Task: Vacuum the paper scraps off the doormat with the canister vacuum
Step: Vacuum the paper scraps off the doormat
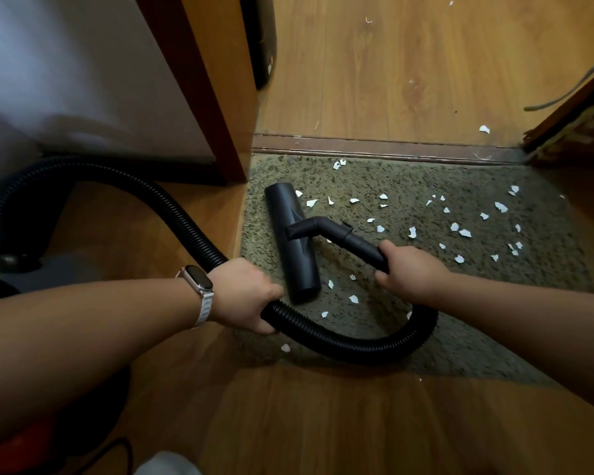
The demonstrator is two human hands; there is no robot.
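A grey-green shaggy doormat (426,303) lies in front of a door threshold. Several white paper scraps (463,233) are strewn over it, mostly on its right half. The black floor nozzle (288,241) of the vacuum rests on the mat's left part. My right hand (408,272) grips the black handle tube just behind the nozzle's elbow. My left hand (247,296) grips the black ribbed hose (357,344), which loops across the mat's near edge and runs back left to the canister (11,269), dark and mostly out of view.
A wooden door frame post (213,97) and a white wall panel (66,73) stand at the left. The brown threshold strip (374,145) crosses behind the mat, with wooden floor (408,63) and a few scraps beyond. A door edge (576,111) sits at the far right.
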